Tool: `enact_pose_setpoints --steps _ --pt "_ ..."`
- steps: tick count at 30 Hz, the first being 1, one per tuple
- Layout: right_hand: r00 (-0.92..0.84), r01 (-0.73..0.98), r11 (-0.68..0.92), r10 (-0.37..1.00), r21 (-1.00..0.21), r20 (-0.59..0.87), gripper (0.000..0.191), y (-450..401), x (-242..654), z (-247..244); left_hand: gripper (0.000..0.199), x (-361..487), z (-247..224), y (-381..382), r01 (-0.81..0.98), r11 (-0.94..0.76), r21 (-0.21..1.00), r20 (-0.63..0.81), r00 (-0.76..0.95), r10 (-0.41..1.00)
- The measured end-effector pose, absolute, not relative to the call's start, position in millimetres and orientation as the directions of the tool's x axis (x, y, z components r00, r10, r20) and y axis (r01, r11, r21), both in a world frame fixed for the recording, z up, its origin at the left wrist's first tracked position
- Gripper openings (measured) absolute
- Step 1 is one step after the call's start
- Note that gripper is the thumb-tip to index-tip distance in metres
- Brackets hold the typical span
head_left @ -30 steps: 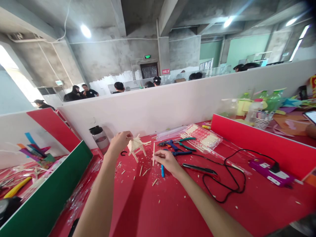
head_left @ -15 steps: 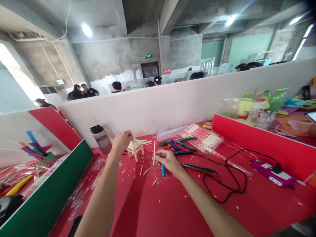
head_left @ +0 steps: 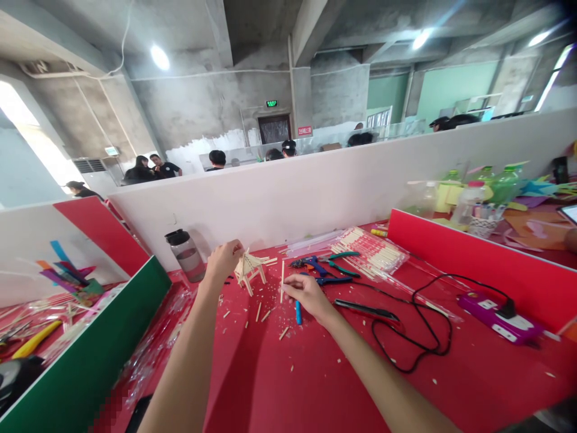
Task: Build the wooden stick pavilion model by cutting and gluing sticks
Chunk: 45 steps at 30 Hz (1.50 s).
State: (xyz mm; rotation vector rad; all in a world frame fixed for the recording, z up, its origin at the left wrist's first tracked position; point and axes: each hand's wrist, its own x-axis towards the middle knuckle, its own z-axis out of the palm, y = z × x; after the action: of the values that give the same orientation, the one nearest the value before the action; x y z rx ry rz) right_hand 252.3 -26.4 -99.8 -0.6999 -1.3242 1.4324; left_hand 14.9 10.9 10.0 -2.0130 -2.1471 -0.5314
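Observation:
Fingers closed at its peak, my left hand (head_left: 225, 258) grips a small pavilion model (head_left: 250, 269) built of pale wooden sticks, with a pointed roof and short legs. The model leans a little to one side; whether its legs touch the table cannot be made out. To its right, my right hand (head_left: 306, 291) pinches a thin wooden stick (head_left: 282, 279) held upright. Just below that hand lies a blue-handled tool (head_left: 298, 313), partly hidden by the fingers. Cut stick pieces (head_left: 265, 316) and small chips are scattered between the hands on the red table (head_left: 279, 385).
Pliers (head_left: 333, 279), a utility knife (head_left: 367, 309) and a bag of sticks (head_left: 376, 252) lie to the right. A black cord (head_left: 424, 349) loops to a purple power strip (head_left: 500, 319). A water bottle (head_left: 187, 255) stands left, near a green divider (head_left: 90, 355).
The stick model has turned and tilted slightly in my left hand, its legs now slanting. My right hand and its stick stay nearly the same.

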Motion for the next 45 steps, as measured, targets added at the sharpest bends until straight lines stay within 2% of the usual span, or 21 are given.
enact_pose_setpoints --steps 13,20,25,38,40,45 --pt "-0.273 -0.239 0.149 0.938 -0.960 0.213 0.029 -22.6 254.3 -102.3 0.021 13.1 6.5 14.6 0.955 -0.051 0.292 0.333 -0.052 0.941" --pt "-0.284 -0.252 0.154 0.932 -0.955 0.225 0.029 -22.7 253.5 -103.2 0.023 14.2 7.6 11.9 0.973 0.027 0.230 0.378 -0.114 0.919" --pt "-0.291 -0.268 0.148 0.929 -0.952 0.226 0.029 -22.7 253.8 -103.4 0.025 15.7 8.0 10.8 0.989 0.032 0.146 0.368 -0.085 0.926" --pt "-0.284 -0.247 0.156 0.932 -0.956 0.226 0.029 -22.7 253.6 -103.2 0.023 18.0 4.5 11.7 0.977 0.030 0.212 0.356 -0.106 0.928" --pt "-0.280 -0.241 0.154 0.935 -0.958 0.220 0.029 -23.3 253.6 -102.1 0.023 20.0 6.6 6.8 0.972 0.003 0.237 0.383 -0.096 0.919" --pt "-0.283 -0.244 0.142 0.936 -0.959 0.210 0.030 -25.3 253.0 -99.3 0.024 38.5 11.0 -26.6 0.934 -0.128 0.335 0.596 -0.105 0.796"
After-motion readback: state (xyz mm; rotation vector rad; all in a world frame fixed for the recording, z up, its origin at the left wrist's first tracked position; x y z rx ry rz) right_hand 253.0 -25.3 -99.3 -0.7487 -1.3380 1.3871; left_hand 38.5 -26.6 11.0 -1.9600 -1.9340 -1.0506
